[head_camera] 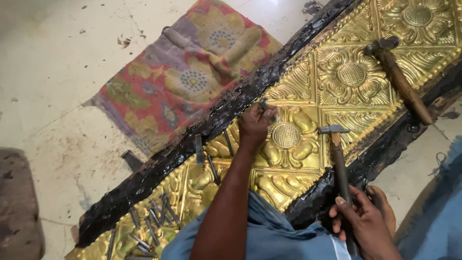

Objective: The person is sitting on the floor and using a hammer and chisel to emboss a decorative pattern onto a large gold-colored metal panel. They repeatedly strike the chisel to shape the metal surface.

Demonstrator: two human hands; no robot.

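Observation:
A long embossed brass sheet (351, 74) with flower patterns lies on a black pitch bed (226, 108) that runs diagonally across the floor. My left hand (255, 125) grips a small steel punch (264, 104), its tip set on the brass beside a round flower centre (286, 135). My right hand (363, 224) holds a small hammer (337, 149) by its wooden handle, the steel head raised just right of that flower.
A second wooden-handled hammer (399, 79) rests on the brass at the upper right. Several steel punches (154, 224) lie on the lower left of the sheet, and others (211, 154) near my forearm. A patterned floral cloth (192, 72) covers the pale floor behind.

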